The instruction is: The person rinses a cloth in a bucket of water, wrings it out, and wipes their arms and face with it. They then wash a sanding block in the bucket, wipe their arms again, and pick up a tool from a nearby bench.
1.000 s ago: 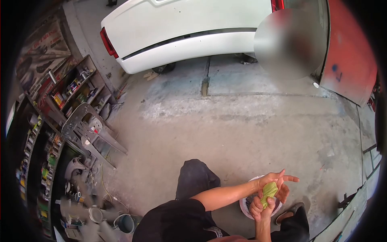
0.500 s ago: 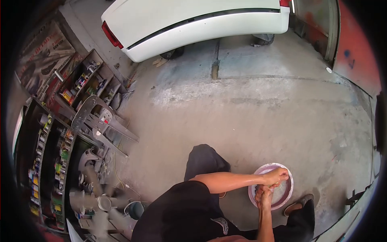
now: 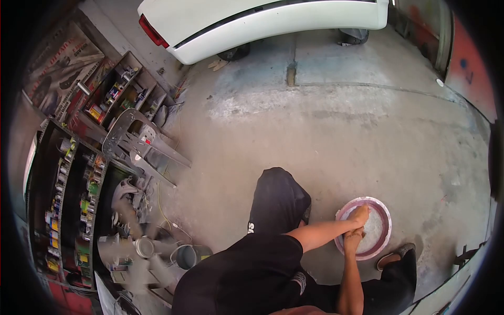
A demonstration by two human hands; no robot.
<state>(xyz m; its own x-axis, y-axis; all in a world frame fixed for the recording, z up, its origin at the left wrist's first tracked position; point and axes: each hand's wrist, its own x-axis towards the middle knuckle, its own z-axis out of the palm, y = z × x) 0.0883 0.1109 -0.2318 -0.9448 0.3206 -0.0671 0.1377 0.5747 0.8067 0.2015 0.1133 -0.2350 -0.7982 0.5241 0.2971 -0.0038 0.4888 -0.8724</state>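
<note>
Both hands are together over a round pinkish basin (image 3: 386, 243) on the floor, with pale, cloudy contents. My left hand (image 3: 359, 216) reaches in from the left, above the basin's left half, its fingers curled closed. Just below it in the view, my right hand (image 3: 353, 240) touches its underside near the wrist, fingers also bent and closed. Anything inside either hand is hidden or too small to name.
A white car (image 3: 283, 23) stands at the top. Shelves of cans (image 3: 68, 210), a grey plastic chair (image 3: 123, 131) and a bucket (image 3: 186, 257) are on the left. My bent knee (image 3: 278, 197) and sandalled foot (image 3: 388, 260) flank the basin.
The view has shifted, so the car sits higher and the basin slightly up and right. My left hand has moved toward the basin's upper left, and more of the contents shows.
</note>
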